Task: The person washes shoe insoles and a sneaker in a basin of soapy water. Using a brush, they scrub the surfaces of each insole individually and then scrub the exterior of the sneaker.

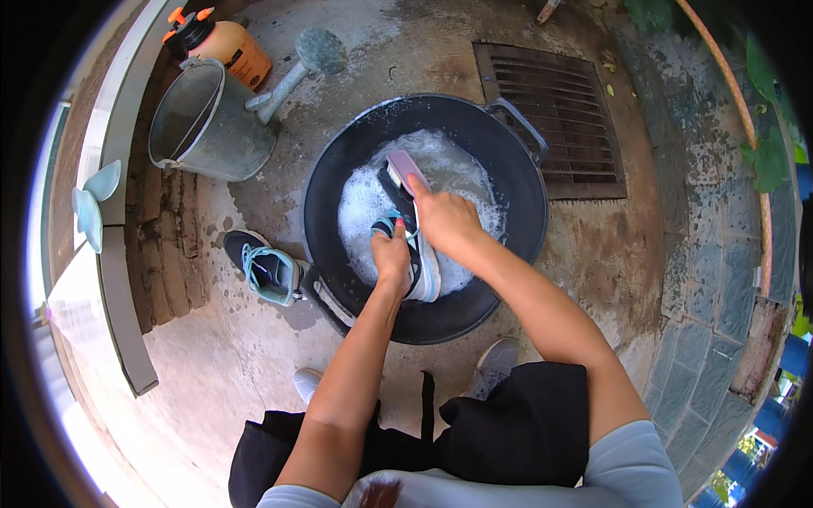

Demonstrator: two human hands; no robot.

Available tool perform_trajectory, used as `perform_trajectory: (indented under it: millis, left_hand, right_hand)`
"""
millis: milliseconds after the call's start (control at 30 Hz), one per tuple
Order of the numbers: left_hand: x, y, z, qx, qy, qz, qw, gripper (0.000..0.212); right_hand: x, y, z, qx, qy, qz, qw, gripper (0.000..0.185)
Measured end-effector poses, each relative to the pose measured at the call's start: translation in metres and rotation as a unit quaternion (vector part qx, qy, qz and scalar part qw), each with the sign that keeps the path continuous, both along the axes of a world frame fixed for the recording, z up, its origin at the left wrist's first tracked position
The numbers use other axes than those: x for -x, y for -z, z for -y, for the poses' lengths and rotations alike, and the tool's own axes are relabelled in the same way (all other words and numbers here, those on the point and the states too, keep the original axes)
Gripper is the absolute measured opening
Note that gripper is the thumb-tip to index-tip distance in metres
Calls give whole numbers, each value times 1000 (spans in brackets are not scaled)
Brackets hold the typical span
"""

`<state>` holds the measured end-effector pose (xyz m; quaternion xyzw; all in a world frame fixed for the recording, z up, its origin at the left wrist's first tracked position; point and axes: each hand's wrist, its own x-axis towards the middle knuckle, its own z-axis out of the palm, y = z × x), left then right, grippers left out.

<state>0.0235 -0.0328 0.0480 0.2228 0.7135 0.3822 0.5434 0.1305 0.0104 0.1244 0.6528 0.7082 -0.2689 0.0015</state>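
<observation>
A wide dark metal basin (521,235) with side handles holds soapy, foamy water (362,209). Over the water, my left hand (392,257) grips a dark sneaker (427,273) with a white sole and light blue laces, near its ankle opening. In my right hand (448,219) is a pink scrubbing brush (401,166), with the index finger laid along its back. The brush's pale bristles touch the sneaker's toe end. A matching sneaker (263,270) with light blue laces lies on the concrete, just left of the basin.
A galvanized watering can (222,136) and an orange pump sprayer (235,54) stand at the upper left. A metal floor grate (552,120) lies beyond the basin's right handle. A hose (730,82) runs along the tiled right side. My shoes are below the basin.
</observation>
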Motion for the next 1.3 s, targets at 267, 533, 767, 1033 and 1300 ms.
perform_trajectory:
  millis: [267, 533, 767, 1033, 1300]
  left_hand:
    - [18, -39, 10, 104, 105, 123, 981, 35]
    - [9, -24, 17, 36, -38, 214, 975, 27]
    - [-32, -23, 8, -9, -70, 14, 997, 34]
    - [-50, -33, 4, -23, -140, 22, 990, 37]
    - [-47, -12, 4, -41, -78, -63, 994, 43]
  right_hand:
    - [-41, 24, -21, 36, 26, 9, 999, 38]
    - [-58, -2, 46, 111, 54, -181, 976, 38]
    - [-35, -57, 84, -42, -52, 40, 997, 49]
    - [-19, -79, 79, 142, -67, 66, 985, 49]
    - [-16, -62, 65, 106, -30, 17, 994, 48]
